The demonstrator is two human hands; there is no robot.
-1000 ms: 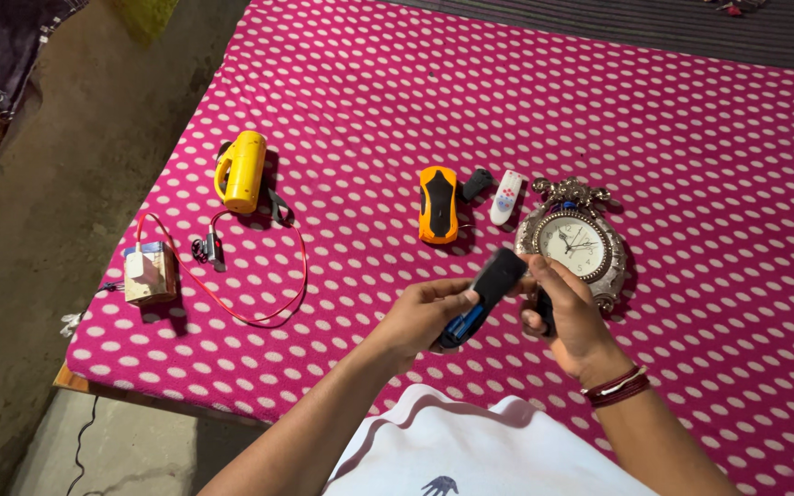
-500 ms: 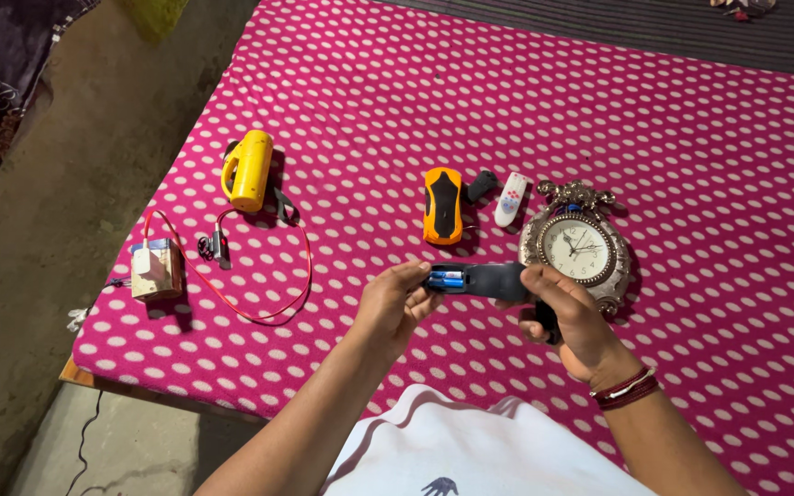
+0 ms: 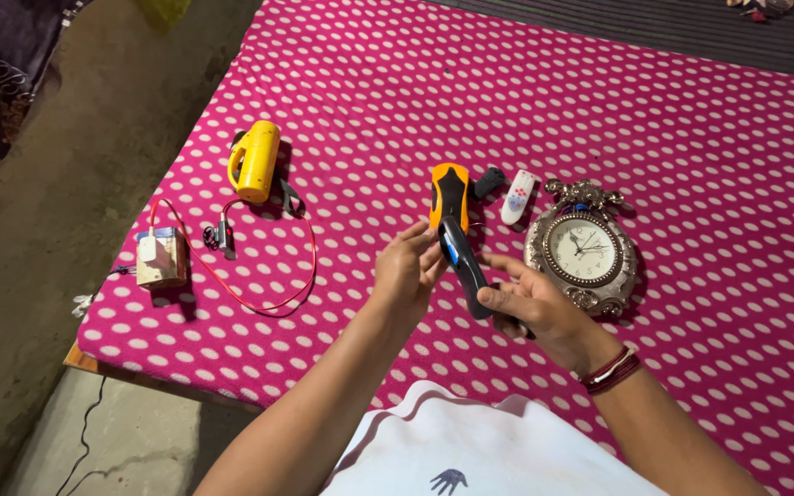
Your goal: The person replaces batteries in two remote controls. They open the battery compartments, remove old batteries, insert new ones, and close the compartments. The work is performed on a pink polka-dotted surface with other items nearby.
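Both hands are on a black gadget with a blue end point(image 3: 464, 266), held up over the pink polka-dot cloth point(image 3: 654, 119) that covers the bed. The left hand point(image 3: 408, 271) pinches the upper, blue end with its fingertips, so that grip is closed on it. The right hand point(image 3: 530, 308) cradles the lower end, fingers wrapped under and thumb along the side, grip clamped on it too. The gadget is tilted, top end pointing away from the person, and it's off the cloth, hovering just in front of an orange and black torch point(image 3: 449, 193) lying on the bed.

Just right of that torch there's a small black piece point(image 3: 487, 182), then a little white remote point(image 3: 517, 197), and then an ornate round wall clock point(image 3: 584, 248) lying face up, near the right hand. Well off to the left sits a yellow torch point(image 3: 255, 160), and past it a small boxy battery point(image 3: 160, 259) with a red wire point(image 3: 268, 298) looping across the cloth. The right wrist has red bangles point(image 3: 610, 369).
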